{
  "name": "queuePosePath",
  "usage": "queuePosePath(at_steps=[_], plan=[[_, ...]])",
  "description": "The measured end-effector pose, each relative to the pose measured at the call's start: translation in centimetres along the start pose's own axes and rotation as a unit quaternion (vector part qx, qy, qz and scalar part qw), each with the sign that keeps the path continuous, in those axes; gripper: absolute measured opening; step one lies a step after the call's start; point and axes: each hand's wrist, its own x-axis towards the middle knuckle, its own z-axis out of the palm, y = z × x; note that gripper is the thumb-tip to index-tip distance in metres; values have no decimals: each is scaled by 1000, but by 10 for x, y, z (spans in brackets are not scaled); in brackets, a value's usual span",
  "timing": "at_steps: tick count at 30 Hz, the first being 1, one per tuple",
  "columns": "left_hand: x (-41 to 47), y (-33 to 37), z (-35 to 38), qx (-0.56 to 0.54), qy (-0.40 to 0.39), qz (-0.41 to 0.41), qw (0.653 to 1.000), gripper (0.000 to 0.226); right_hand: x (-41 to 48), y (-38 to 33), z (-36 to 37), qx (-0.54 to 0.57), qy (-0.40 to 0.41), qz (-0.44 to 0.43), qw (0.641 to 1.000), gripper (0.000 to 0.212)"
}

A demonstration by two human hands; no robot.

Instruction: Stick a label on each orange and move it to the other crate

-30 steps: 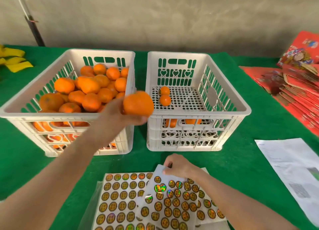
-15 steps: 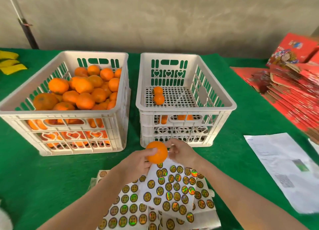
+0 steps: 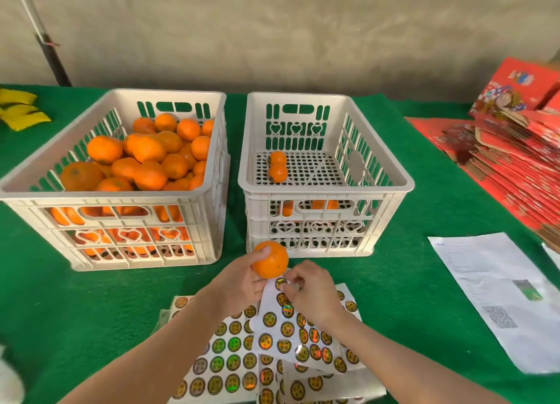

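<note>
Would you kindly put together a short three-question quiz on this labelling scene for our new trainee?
1. True or false: the left hand has an orange in its grip.
2. The left crate is: A) nearly full of oranges, B) empty, C) upside down.
3. Fill in: the right hand pinches a ___ on the top sheet.

Key: 1 true; 2 A; 3 label.

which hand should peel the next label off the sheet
Right. The right hand pinches at a label on the sticker sheet, just below the orange, while the left hand is busy gripping that orange.
</note>
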Motion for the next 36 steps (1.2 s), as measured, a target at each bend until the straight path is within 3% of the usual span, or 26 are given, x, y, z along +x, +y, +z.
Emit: queuePosePath(at_steps=[5, 9, 11, 13, 17, 21, 23, 26, 31, 36], plan=[[1, 0, -3, 8, 11, -8, 1000, 77, -5, -3, 3, 33, 13, -19, 999, 10], [1, 0, -10, 64, 16, -8, 998, 76, -6, 1, 4, 99, 2, 54, 994, 16], [-1, 1, -13, 120, 22, 3, 993, 72, -4, 3, 2, 118, -3, 96, 988, 20], [-8, 4, -12, 235, 25, 37, 971, 52, -1, 4, -2, 150, -4, 131, 980, 24], [-22, 15, -5, 302, 0, 99, 948, 63, 9, 0, -22, 230, 11, 157, 960, 24], [-31, 26, 2, 284, -17, 127, 950, 66, 22, -17, -54, 284, -18, 100, 953, 24], [-32, 31, 6, 223, -15, 130, 966, 73, 28, -28, -68, 280, -42, 60, 957, 22], [-37, 42, 15, 113, -36, 131, 984, 76, 34, -45, -84, 239, -81, -3, 968, 19], [-41, 54, 25, 90, -48, 180, 978, 67, 39, -72, -98, 99, -88, -156, 979, 17], [-44, 57, 29, 95, -69, 192, 974, 50, 45, -83, -100, 12, -98, -183, 978, 10]])
